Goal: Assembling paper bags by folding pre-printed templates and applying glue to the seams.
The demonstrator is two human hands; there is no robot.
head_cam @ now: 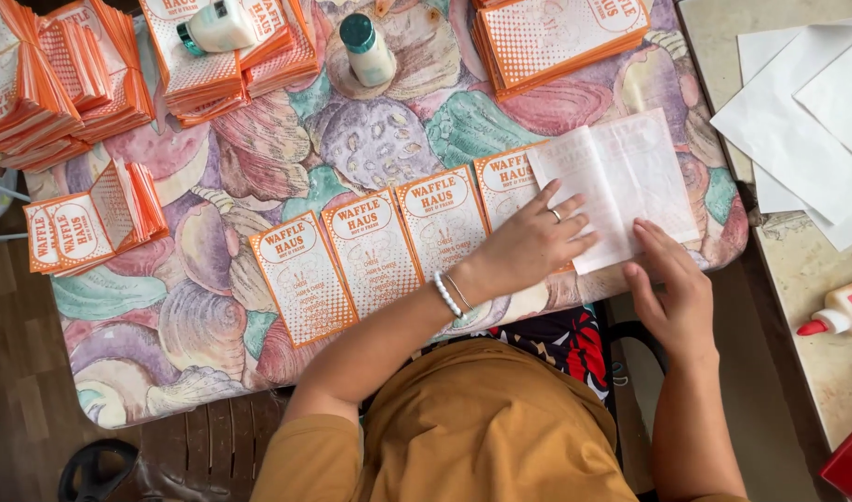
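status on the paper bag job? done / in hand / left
Done: stacks of orange printed bags piled along the table's far edge, and four more laid overlapping in a row. In hand: left hand pins a white, translucent sheet, right hand presses its near edge. Left: plain white sheets on the side counter; glue bottle beside them.

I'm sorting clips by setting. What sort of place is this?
Probably a home or small workshop table set up for hand-making paper bags: a shell-patterned tablecloth, stacks of orange printed bags, and glue bottles. The left hand and right hand press a white sheet.
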